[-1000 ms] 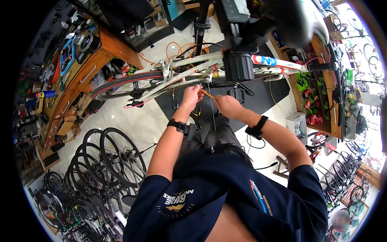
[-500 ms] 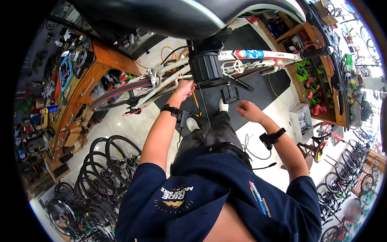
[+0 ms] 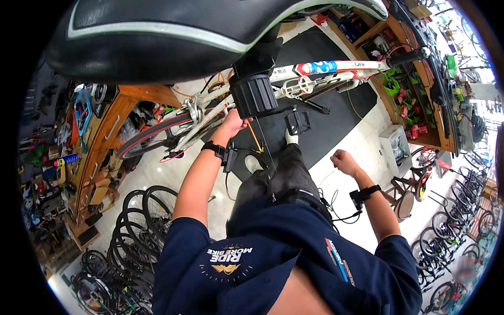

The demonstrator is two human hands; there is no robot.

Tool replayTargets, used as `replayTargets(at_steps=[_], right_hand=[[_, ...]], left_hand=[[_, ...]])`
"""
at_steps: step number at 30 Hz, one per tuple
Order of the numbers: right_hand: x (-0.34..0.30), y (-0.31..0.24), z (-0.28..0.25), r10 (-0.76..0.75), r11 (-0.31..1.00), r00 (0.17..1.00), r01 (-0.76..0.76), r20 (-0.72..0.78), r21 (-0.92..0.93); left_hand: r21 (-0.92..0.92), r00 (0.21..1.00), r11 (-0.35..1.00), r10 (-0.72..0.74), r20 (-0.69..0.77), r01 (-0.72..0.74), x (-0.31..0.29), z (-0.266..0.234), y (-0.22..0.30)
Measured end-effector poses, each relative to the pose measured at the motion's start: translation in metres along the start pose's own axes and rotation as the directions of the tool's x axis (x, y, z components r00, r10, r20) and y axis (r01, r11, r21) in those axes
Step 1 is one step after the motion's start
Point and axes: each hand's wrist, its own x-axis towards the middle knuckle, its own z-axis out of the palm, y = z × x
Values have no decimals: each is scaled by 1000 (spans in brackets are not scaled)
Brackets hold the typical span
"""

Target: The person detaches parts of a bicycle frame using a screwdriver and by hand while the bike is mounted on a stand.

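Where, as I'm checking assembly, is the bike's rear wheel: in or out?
In: the rear wheel sits in the white frame, tyre reaching the silver brake.

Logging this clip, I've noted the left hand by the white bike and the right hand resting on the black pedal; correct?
Not quite: in the head view, the right hand is apart from the black pedal, curled in open air. The rest stands.

There are two hands (image 3: 345, 162), two wrist straps (image 3: 214, 149), two shoes (image 3: 253, 163) and one orange rod (image 3: 255, 136).
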Motion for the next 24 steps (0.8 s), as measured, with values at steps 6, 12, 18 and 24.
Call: replayTargets(at_steps=[6, 12, 18, 24], right_hand=[[-11, 19, -5, 83, 996, 996, -84, -24, -19], [-22, 37, 3, 102, 995, 994, -102, -35, 1], [-37, 60, 6, 162, 986, 986, -160, -50, 35], [-67, 85, -4, 192, 979, 971, -180, -143, 98]], left_hand=[[596, 942, 731, 294, 162, -331, -17, -1, 7], [840, 906, 410, 371, 202, -355, -27, 7, 20], [966, 870, 190, 490, 61, -175, -23, 23, 6], [971, 841, 135, 532, 96, -197, -22, 12, 0]])
